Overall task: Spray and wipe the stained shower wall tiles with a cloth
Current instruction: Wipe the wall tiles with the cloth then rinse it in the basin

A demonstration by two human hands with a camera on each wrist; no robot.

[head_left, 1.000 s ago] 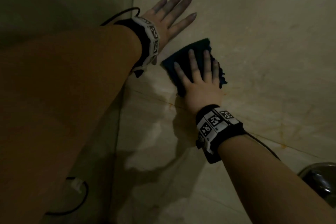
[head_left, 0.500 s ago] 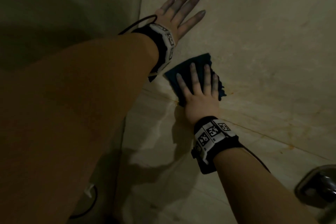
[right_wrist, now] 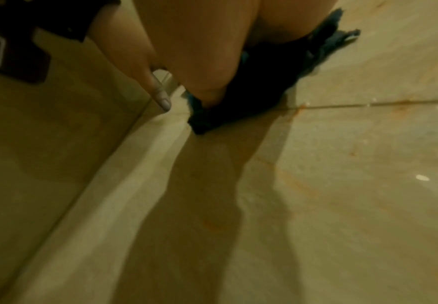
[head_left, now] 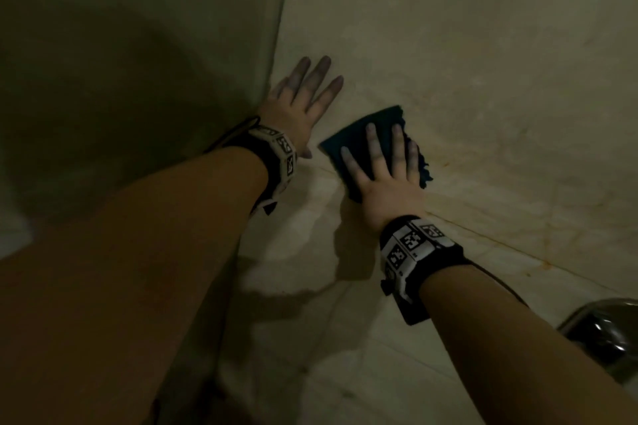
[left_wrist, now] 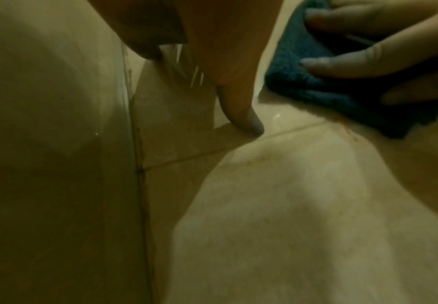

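A dark blue cloth [head_left: 348, 138] lies flat against the beige wall tile [head_left: 483, 79], over a grout line. My right hand [head_left: 379, 166] presses on it with straight, spread fingers. The left hand [head_left: 303, 103] rests flat on the tile just left of the cloth, close to the wall corner, holding nothing. Orange stains [head_left: 448, 162] streak the tile right of the cloth. The left wrist view shows my left thumb [left_wrist: 241, 115] touching the tile, beside the cloth [left_wrist: 316, 90] under the right hand's fingers [left_wrist: 363, 61]. In the right wrist view the cloth [right_wrist: 251, 102] bunches under my palm, with orange stains [right_wrist: 298, 109] along the grout. No spray bottle is in view.
The wall corner [head_left: 279, 55] runs down just left of my left hand, and the side wall beyond it lies in shadow. A chrome fixture [head_left: 604, 331] juts from the wall at the lower right. Arm shadows fall across the lower tiles.
My left hand has slid down the wall and now sits close beside the cloth. The right hand still presses the cloth over the same grout line.
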